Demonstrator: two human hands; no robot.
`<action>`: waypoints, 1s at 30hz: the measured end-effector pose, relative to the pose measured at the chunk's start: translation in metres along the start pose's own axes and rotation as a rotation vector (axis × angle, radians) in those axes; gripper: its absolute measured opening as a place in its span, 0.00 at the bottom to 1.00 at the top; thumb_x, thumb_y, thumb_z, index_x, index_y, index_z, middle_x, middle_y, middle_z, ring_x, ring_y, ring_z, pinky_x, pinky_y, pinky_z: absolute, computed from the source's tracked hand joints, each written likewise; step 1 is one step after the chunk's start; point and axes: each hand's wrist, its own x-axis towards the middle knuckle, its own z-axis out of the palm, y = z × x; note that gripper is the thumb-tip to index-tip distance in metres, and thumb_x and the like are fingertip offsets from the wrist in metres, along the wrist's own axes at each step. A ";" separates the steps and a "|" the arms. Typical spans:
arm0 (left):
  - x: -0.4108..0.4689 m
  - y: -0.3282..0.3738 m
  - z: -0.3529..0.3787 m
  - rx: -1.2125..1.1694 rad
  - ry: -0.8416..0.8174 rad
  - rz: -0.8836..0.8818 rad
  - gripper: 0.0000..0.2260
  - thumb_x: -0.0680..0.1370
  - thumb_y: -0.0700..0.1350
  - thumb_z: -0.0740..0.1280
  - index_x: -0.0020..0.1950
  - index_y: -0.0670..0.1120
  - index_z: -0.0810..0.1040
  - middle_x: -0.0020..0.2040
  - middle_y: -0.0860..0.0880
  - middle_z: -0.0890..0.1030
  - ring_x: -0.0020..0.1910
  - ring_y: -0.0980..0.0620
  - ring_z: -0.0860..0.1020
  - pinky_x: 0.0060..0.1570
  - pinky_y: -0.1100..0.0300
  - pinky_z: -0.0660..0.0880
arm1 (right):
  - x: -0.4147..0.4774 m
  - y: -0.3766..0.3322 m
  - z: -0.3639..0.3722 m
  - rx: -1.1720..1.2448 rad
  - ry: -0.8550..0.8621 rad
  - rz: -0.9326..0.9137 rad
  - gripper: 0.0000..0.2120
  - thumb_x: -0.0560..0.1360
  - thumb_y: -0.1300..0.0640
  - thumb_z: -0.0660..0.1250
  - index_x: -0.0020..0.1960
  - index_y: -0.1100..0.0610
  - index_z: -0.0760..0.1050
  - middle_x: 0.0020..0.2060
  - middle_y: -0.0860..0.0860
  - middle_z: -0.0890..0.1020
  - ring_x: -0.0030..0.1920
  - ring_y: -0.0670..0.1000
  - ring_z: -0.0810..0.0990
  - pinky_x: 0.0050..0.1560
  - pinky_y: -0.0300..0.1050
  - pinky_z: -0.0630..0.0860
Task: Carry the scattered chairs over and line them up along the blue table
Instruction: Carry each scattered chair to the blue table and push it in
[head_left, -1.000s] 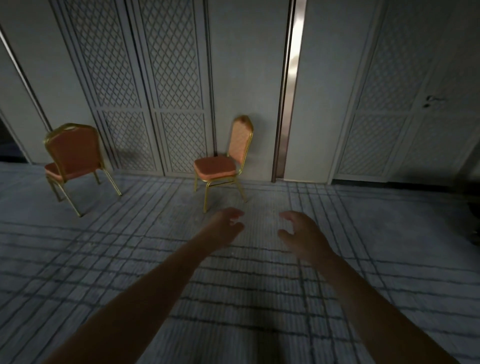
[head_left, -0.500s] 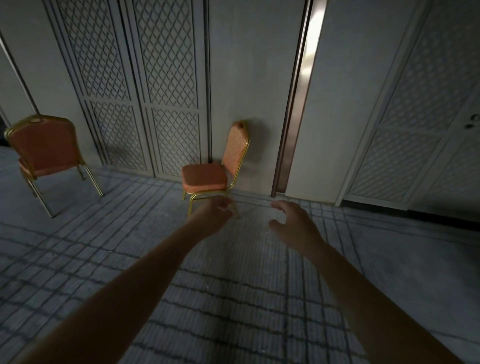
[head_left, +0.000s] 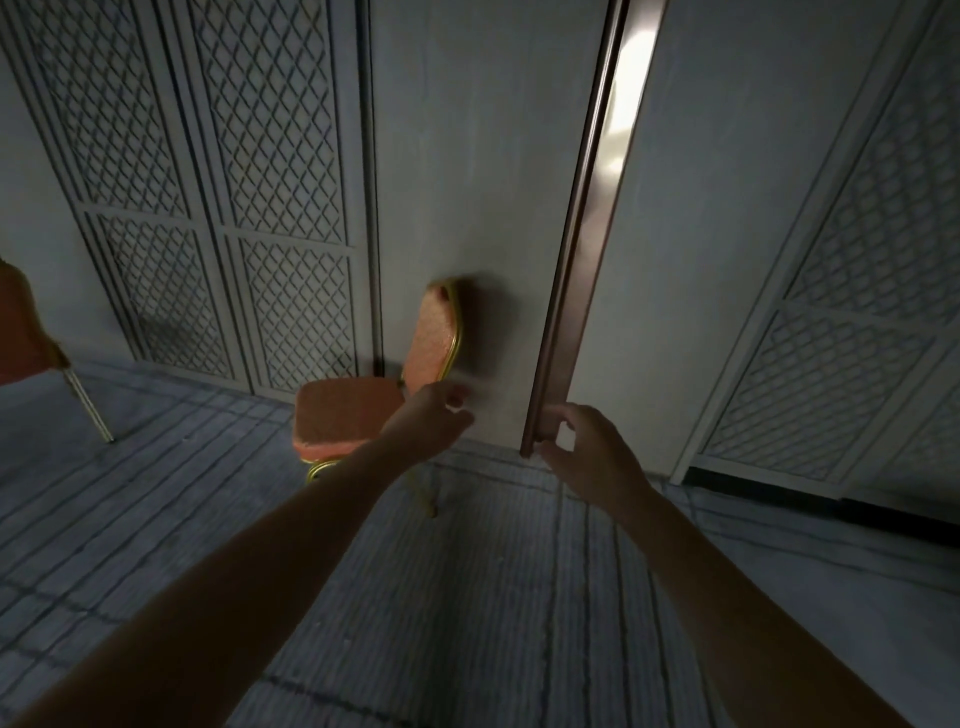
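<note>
An orange padded chair with a gold metal frame stands side-on against the grey wall, its backrest to the right. My left hand reaches out in front of the seat's right edge, fingers apart, holding nothing. My right hand is stretched out further right, open and empty, in front of the base of a brown metal strip. A second orange chair is cut off by the left edge; only part of its back and one leg show. The blue table is out of view.
The grey wall has lattice-patterned panels on the left and right. A vertical brown metal strip runs down to the floor. Grey carpet with dark line pattern lies between me and the chair.
I have moved closer to the wall; the near chair looms larger. The second chair has slid almost out at the left edge. Both hands stay outstretched and empty.
</note>
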 end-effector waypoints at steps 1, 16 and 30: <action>0.028 0.003 0.008 -0.010 -0.007 -0.005 0.18 0.77 0.43 0.68 0.67 0.44 0.73 0.60 0.46 0.77 0.56 0.45 0.78 0.54 0.50 0.78 | 0.025 0.014 -0.002 0.000 -0.007 0.002 0.22 0.75 0.54 0.68 0.68 0.51 0.71 0.66 0.49 0.73 0.67 0.50 0.70 0.63 0.48 0.70; 0.398 -0.024 0.095 0.048 0.137 -0.189 0.19 0.77 0.47 0.68 0.68 0.50 0.72 0.63 0.49 0.77 0.58 0.51 0.77 0.56 0.51 0.78 | 0.429 0.180 -0.010 -0.026 -0.168 -0.168 0.22 0.75 0.55 0.68 0.69 0.52 0.71 0.65 0.51 0.73 0.66 0.50 0.71 0.62 0.42 0.68; 0.679 -0.124 0.072 0.137 0.289 -0.378 0.18 0.75 0.50 0.68 0.65 0.50 0.74 0.59 0.50 0.78 0.53 0.53 0.79 0.51 0.52 0.81 | 0.758 0.213 0.097 -0.042 -0.389 -0.394 0.24 0.72 0.56 0.70 0.67 0.54 0.73 0.63 0.52 0.76 0.64 0.52 0.74 0.62 0.42 0.68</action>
